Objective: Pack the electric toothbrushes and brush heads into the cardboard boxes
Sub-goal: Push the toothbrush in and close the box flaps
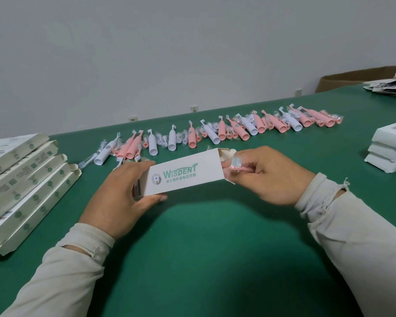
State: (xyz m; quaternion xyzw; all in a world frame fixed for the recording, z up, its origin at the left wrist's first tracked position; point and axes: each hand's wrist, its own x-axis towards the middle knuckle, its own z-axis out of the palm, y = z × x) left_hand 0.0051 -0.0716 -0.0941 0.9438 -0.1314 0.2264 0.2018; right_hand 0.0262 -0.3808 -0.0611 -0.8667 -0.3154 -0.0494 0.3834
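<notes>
On the green surface (204,236), flat cartons (21,179) lie at far left. The left hand (121,197) clasps the white Wisdent box (183,175); its grip encloses the closed end. The right hand (270,175), grip pinching a wrapped pink brush head (236,164), holds it at the box's open end, toothbrushes (215,133) lying in a row behind.

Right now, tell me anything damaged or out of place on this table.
The sleeve cuffs are frayed, most plainly at the right wrist. Otherwise nothing stands out: the left hand holds the box while the right hand feeds in a wrapped pink brush head.
</notes>
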